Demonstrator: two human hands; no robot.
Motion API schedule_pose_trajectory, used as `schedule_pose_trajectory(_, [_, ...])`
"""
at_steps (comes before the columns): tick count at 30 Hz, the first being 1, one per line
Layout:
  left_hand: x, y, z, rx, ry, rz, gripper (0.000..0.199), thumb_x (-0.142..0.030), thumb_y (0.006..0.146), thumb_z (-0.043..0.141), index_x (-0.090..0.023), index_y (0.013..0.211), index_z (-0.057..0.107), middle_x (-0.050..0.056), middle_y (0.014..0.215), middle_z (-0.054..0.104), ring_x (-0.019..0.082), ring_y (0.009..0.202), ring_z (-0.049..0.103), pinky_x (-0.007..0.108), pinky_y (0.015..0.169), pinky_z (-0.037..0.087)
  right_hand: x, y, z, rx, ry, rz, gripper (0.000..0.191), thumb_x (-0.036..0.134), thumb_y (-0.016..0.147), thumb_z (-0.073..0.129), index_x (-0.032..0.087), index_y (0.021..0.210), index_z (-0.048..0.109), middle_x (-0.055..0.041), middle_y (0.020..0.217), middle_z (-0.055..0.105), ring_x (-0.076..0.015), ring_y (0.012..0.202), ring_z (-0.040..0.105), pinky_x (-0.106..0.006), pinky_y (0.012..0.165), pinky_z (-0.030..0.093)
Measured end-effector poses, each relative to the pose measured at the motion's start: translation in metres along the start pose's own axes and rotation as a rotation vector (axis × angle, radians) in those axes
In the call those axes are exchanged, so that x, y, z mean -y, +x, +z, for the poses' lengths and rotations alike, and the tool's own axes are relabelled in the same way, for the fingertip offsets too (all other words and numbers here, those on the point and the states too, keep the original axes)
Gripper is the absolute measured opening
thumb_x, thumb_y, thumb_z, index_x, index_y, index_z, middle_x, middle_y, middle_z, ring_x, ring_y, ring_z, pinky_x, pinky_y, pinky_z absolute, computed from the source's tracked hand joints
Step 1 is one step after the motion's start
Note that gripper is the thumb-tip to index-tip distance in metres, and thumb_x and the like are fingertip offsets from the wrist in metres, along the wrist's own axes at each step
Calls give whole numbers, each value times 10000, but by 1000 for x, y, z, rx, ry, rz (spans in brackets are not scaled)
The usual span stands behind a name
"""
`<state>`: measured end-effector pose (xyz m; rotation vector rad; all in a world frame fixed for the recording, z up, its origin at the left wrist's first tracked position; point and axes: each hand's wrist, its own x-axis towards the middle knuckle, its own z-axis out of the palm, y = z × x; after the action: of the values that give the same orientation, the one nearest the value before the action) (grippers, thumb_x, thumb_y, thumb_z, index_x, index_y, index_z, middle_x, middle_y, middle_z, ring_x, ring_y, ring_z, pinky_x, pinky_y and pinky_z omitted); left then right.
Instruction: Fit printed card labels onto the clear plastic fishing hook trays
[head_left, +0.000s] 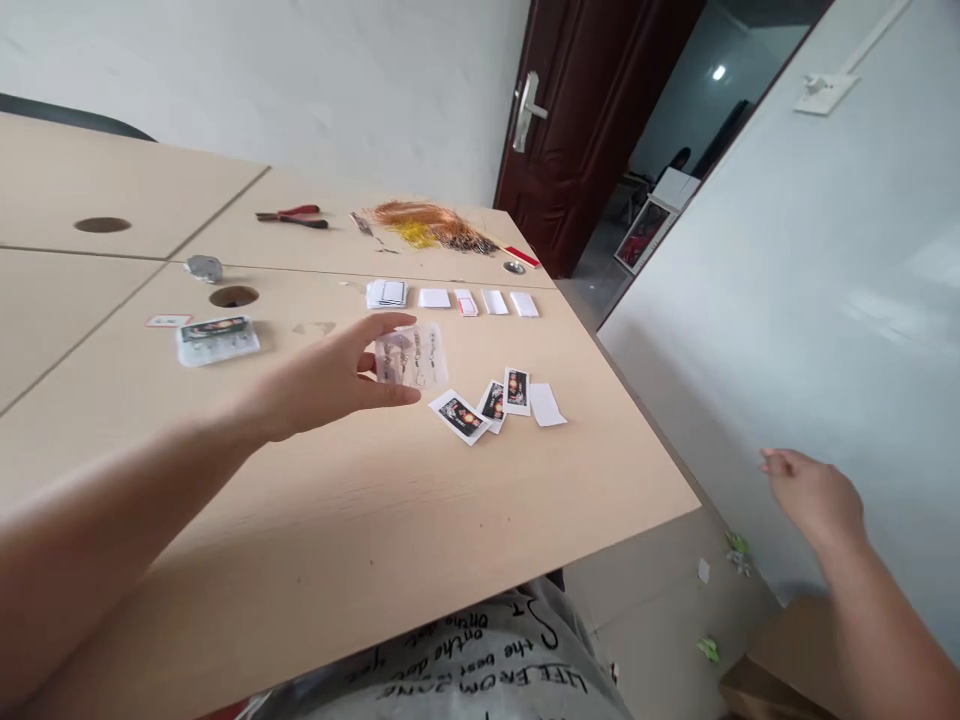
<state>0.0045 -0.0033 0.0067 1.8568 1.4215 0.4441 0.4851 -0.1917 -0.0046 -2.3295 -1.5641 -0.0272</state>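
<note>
The clear plastic packet (411, 355) contains a row of small metal hooks and is located over the middle of the laminate desk (375, 520). The left hand (315, 380) is closed on the packet's left edge, with the thumb along the upper side and the fingers below it. The views do not establish whether the packet touches the desk. Just right of the packet lie three printed cards (491, 405) with dark pictures, set at differing angles, and a blank white slip (547, 405). Beyond these, a row of white paper slips (465, 300) runs along the desk, with a small stack at its left end. Left of the left hand lie a second plastic packet (217, 340) with a printed card inside and a small red-bordered label (168, 320). A round cable hole (234, 296) is set into the desktop nearby. On the far panel are red-handled pliers (292, 215) and a loose heap of orange and yellow fibres (427, 225). The right hand (814, 497) is out beyond the desk edge, above the floor, with its fingers loosely curled and nothing visible in them.
</note>
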Motion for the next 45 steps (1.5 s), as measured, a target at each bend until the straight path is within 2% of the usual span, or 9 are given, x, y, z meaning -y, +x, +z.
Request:
schedule_pose_trajectory(1, [-2, -1, 0, 6, -13, -1, 916, -612, 705, 774, -354, 1503, 405, 117, 1504, 532, 400, 1235, 593, 442, 861, 536, 6, 5, 1, -54, 12, -2, 310, 451, 1035, 526, 211, 1181, 659, -71, 1124, 708, -182, 924, 696, -376, 813, 598])
schedule_pose_trajectory(4, [-2, -1, 1, -10, -55, 10, 941, -583, 652, 794, -376, 1492, 423, 92, 1493, 537, 341, 1154, 653, 433, 870, 553, 54, 15, 28, -86, 74, -146, 414, 439, 1073, 410, 186, 1372, 545, -90, 1106, 721, -188, 828, 720, -410, 781, 611])
schedule_pose_trajectory(10, [2, -6, -3, -58, -110, 9, 919, -550, 671, 780, -381, 1500, 423, 74, 1389, 611, 280, 1011, 699, 351, 714, 570, 190, 13, 101, 204, 208, -811, 372, 375, 1001, 536, 269, 1341, 641, -124, 1374, 666, -298, 1294, 628, -504, 1097, 531])
schedule_pose_trajectory(15, [5, -7, -9, -41, -114, 17, 895, -522, 711, 778, -379, 1513, 407, 85, 1229, 691, 270, 915, 713, 350, 668, 559, 240, 10, 122, 313, 223, -1059, 360, 345, 979, 603, 252, 1319, 674, -152, 1330, 689, -343, 1317, 603, -605, 1102, 501])
schedule_pose_trajectory(19, [6, -6, -12, 2, -101, 16, 929, -534, 713, 777, -377, 1534, 373, 94, 1252, 675, 281, 959, 705, 353, 694, 555, 238, 15, 121, 376, 199, -1031, 334, 319, 982, 613, 236, 1296, 689, -150, 1343, 694, -339, 1324, 605, -638, 1126, 454])
schedule_pose_trajectory(26, [3, -4, -9, 147, 13, -7, 970, -606, 698, 752, -338, 1546, 363, 42, 994, 690, 282, 878, 679, 376, 727, 528, 180, 36, 94, 447, 185, -645, 534, 363, 916, 722, 207, 1406, 579, -160, 1548, 517, -358, 1420, 498, -620, 1123, 445])
schedule_pose_trajectory(30, [2, -3, -6, 165, 52, -10, 955, -610, 711, 735, -341, 1546, 358, 16, 894, 670, 276, 835, 672, 377, 723, 522, 163, 36, 91, 482, 284, -492, 291, 374, 982, 642, 195, 1211, 672, -105, 1346, 662, -257, 1222, 642, -510, 1041, 528])
schedule_pose_trajectory(35, [2, -4, -4, 178, 95, 22, 930, -612, 748, 691, -356, 1562, 322, 26, 949, 700, 264, 825, 680, 347, 681, 519, 161, 40, 87, 449, 473, -308, 265, 413, 1011, 589, 170, 1062, 681, -42, 1019, 715, -174, 888, 693, -381, 825, 591])
schedule_pose_trajectory(45, [14, 2, 2, 314, 293, 105, 895, -510, 754, 685, -267, 1564, 392, 122, 1368, 595, 287, 941, 673, 369, 805, 510, 187, 46, 77, 555, 860, -172, 231, 347, 986, 644, 151, 1108, 658, -32, 997, 708, -163, 849, 700, -360, 777, 605])
